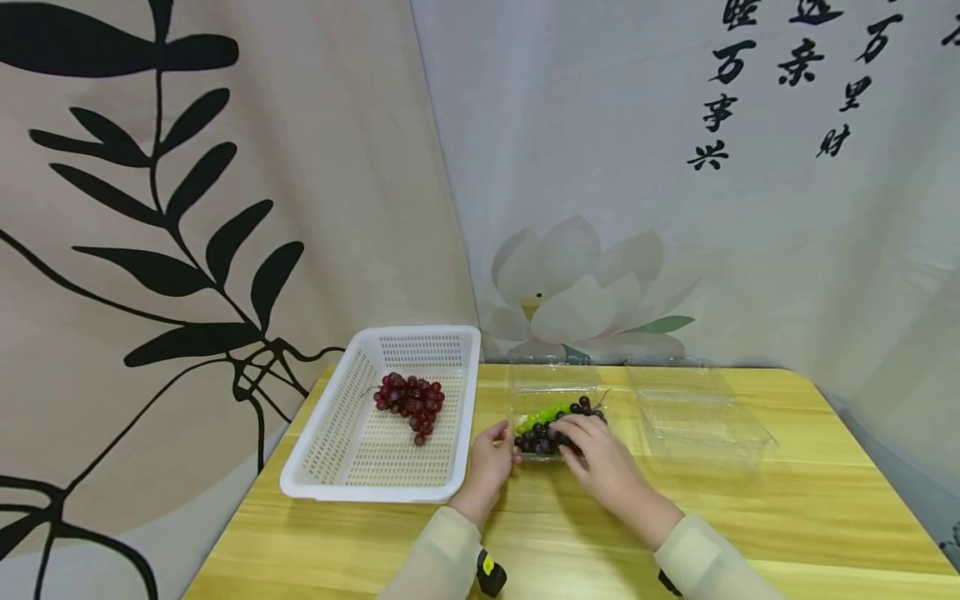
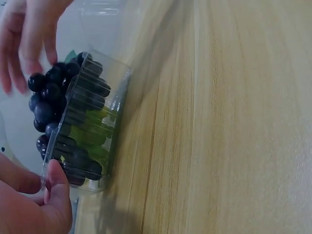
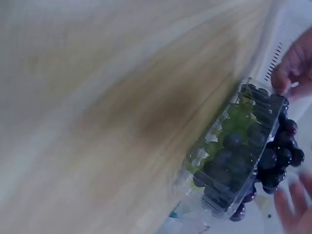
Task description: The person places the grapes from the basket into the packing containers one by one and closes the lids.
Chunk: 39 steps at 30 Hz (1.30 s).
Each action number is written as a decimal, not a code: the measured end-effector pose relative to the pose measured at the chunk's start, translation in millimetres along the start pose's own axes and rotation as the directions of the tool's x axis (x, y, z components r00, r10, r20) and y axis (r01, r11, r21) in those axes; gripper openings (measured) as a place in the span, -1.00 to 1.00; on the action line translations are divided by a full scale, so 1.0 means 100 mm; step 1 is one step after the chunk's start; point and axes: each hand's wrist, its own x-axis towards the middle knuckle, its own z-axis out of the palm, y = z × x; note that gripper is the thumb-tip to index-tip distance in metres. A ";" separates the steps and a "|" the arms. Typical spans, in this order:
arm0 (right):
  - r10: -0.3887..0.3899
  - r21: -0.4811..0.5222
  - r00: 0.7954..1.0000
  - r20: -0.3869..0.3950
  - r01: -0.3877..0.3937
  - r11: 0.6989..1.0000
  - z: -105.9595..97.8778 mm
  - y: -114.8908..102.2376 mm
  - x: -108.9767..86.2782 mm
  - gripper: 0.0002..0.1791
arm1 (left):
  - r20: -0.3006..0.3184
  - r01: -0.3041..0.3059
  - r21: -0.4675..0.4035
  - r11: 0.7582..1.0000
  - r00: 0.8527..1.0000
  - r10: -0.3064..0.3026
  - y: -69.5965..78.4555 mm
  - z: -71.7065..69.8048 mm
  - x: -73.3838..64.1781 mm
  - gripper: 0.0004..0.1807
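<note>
A clear plastic box (image 1: 540, 457) on the table holds green grapes (image 1: 542, 417) with a bunch of dark grapes (image 2: 46, 109) heaped above its rim. Between thumb and fingers, my left hand (image 1: 491, 462) pinches the box's near left corner, plainly seen in the left wrist view. My right hand (image 1: 603, 462) is over the right side of the dark bunch, fingers loosely bent. In the right wrist view its fingertips (image 3: 292, 197) are close beside the grapes; whether they touch cannot be told. The box's lid (image 1: 555, 375) stands folded back behind it.
To the left, a white perforated basket (image 1: 288, 479) contains a bunch of red grapes (image 1: 408, 404). Another clear box (image 1: 705, 425), lid raised, stands to the right. Behind the wooden table (image 1: 825, 517) hangs a printed curtain (image 1: 750, 250).
</note>
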 end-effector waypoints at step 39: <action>0.575 0.259 0.694 0.433 -0.707 0.658 -0.26 0.54 0.69 -0.32 | -0.021 0.002 0.022 1.000 1.000 -0.002 -0.01 0.01 0.02 -0.58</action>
